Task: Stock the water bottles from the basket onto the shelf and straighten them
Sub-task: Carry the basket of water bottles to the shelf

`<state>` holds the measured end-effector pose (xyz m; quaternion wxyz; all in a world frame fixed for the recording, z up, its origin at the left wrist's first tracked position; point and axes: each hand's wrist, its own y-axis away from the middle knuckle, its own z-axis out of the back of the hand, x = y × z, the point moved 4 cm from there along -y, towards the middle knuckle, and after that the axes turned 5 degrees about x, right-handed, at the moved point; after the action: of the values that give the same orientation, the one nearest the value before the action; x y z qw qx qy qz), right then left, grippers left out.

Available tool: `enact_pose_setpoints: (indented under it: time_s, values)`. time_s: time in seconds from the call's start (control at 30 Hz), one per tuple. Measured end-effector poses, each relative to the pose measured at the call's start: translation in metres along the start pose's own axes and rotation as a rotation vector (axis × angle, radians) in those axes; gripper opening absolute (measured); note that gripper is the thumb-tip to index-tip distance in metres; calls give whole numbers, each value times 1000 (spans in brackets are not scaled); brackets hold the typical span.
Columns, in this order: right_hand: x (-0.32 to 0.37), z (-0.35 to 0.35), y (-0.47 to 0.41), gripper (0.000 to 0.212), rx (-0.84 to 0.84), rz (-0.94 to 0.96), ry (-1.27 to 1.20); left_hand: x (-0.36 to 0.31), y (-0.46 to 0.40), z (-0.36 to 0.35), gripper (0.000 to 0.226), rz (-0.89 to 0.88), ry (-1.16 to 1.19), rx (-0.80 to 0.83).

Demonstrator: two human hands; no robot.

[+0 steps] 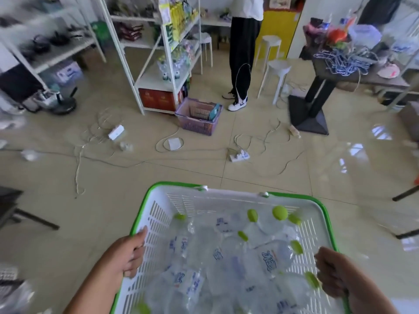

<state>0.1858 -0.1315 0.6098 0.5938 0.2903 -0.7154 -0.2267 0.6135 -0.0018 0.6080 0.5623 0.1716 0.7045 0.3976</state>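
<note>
Here the basket (229, 200), white with a green rim, sits at the lower centre of the frame, carried above the floor (204, 164). The left hand (130, 254) is closed over its left rim and the right hand (333, 273) is clenched on the right rim. Inside lie the water bottles (226, 257), clear with green caps, heaped on their sides and crossing one another.

Full of water, the load is likely heavy, and the smooth round bottles will probably roll and slide against each other if the basket tips, so a level two-handed hold on opposite rims looks sound. Single bottles seem best taken around the body below the cap.

The white shelf (158, 75) with similar bottles stands at upper centre, well apart from the basket. Cables (260, 141) and a power strip (239, 156) trail across the floor between, a purple basket (199, 117) sits at the shelf's foot, and a standing person (242, 64) is just beside it, so the open path is narrow.
</note>
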Motion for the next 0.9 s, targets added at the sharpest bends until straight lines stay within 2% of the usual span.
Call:
enact_pose_setpoints:
  time_s: [0.03, 0.2, 0.53, 0.7, 0.9]
  values:
    - [-3, -6, -2, 41, 43, -77, 87, -5, -2, 2, 49, 3, 2, -15]
    - [47, -27, -52, 43, 137, -147, 133, -27, -24, -1, 49, 49, 47, -101]
    - [173, -64, -206, 45, 259, -190, 322, -109, -87, -46, 53, 11, 159, -271]
    - [224, -107, -267, 46, 345, -210, 438, -137, -105, -53, 56, 32, 269, -349]
    - [265, -186, -343, 48, 431, -266, 538, -179, -142, -24, 57, 16, 358, -426]
